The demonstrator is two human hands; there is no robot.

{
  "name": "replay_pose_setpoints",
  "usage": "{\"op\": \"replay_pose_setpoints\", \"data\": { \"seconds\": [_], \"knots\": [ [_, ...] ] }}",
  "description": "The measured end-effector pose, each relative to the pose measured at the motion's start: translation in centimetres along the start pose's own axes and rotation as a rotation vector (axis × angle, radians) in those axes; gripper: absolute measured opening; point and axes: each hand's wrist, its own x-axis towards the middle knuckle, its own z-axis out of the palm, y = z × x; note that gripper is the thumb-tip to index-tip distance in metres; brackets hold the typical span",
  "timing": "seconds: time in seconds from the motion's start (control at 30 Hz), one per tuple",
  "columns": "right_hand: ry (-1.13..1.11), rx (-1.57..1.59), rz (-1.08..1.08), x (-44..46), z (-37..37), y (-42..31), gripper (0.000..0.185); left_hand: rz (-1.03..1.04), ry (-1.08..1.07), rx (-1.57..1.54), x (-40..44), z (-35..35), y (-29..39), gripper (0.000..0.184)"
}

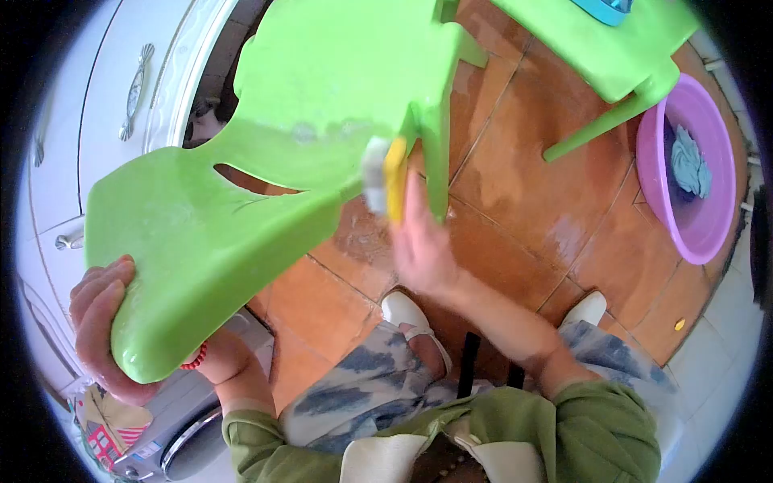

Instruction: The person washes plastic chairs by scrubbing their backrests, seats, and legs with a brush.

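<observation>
A wet green plastic chair (193, 205) is tilted in front of me, its backrest toward my lower left. My left hand (105, 322) is wrapped round the backrest's rounded end, fingers on one face and the wrist passing beneath. In my right hand (423, 245) is a scrubbing brush (394, 179) with a yellow back and whitish bristles, blurred by motion. The bristles face the chair's edge, close to where backrest and seat meet. Whether they touch it I cannot tell. Part of my right fingers is hidden behind the brush.
Another green plastic piece of furniture (600, 48) with a blue item (604, 8) on it stands upper right. Beside it is a purple basin (704, 233) holding a grey-blue cloth (688, 161). White cabinets (105, 97) line the left. The tiled floor (515, 185) is wet.
</observation>
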Motion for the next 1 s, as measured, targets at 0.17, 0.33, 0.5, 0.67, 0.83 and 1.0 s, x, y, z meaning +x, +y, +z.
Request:
{"op": "replay_pose_setpoints", "data": {
  "seconds": [0.17, 0.33, 0.5, 0.67, 0.83, 1.0],
  "knots": [
    [0.122, -0.086, 0.017, 2.0, -1.1, 1.1, 0.069, 0.013, -0.022, -0.022, 0.1, -0.1, 0.0, 0.058],
    [0.233, -0.382, -0.247, 0.8, -0.7, 2.2, 0.061, -0.014, -0.023, -0.073, -0.3, -0.4, -0.3, 0.056],
    [0.228, -0.443, -0.287, 5.5, -3.1, 1.8, 0.058, 0.014, -0.076, -0.091, -0.5, -0.9, -0.8, 0.055],
    [0.186, -0.433, -0.198, -0.3, -1.8, 6.4, 0.054, -0.032, 0.017, -0.073, -1.3, -0.3, -0.2, 0.054],
    [0.232, -0.164, -0.102, 1.3, -0.8, 5.5, 0.054, 0.006, -0.136, -0.030, 0.8, -0.9, 0.6, 0.055],
    [-0.015, -0.429, -0.126, -0.1, -3.2, 6.7, 0.052, -0.073, -0.005, 0.013, 0.6, 0.4, 1.3, 0.061]
  ]
}}
